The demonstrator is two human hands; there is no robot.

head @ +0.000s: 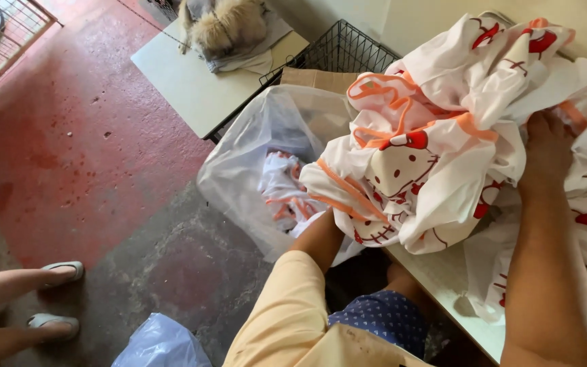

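A big bundle of white fabric (pixel 436 136) with orange trim and red cartoon print is bunched up over the edge of a white table (pixel 443 278) on the right. My right hand (pixel 546 153) grips into the bundle from above, its fingers sunk in the folds. My left forearm (pixel 321 239) reaches up under the bundle's lower left side; the hand itself is hidden by the cloth. Just left of the bundle stands an open clear plastic bag (pixel 253 156) with more of the same printed fabric (pixel 283 190) inside.
A black wire crate (pixel 341 47) and a cardboard flap (pixel 317 78) stand behind the bag. A fluffy dog (pixel 225 27) lies on a low white table (pixel 191 88). Another person's sandalled feet (pixel 59 272) are at the lower left, on the red floor. A blue plastic bag (pixel 161 343) is near my knees.
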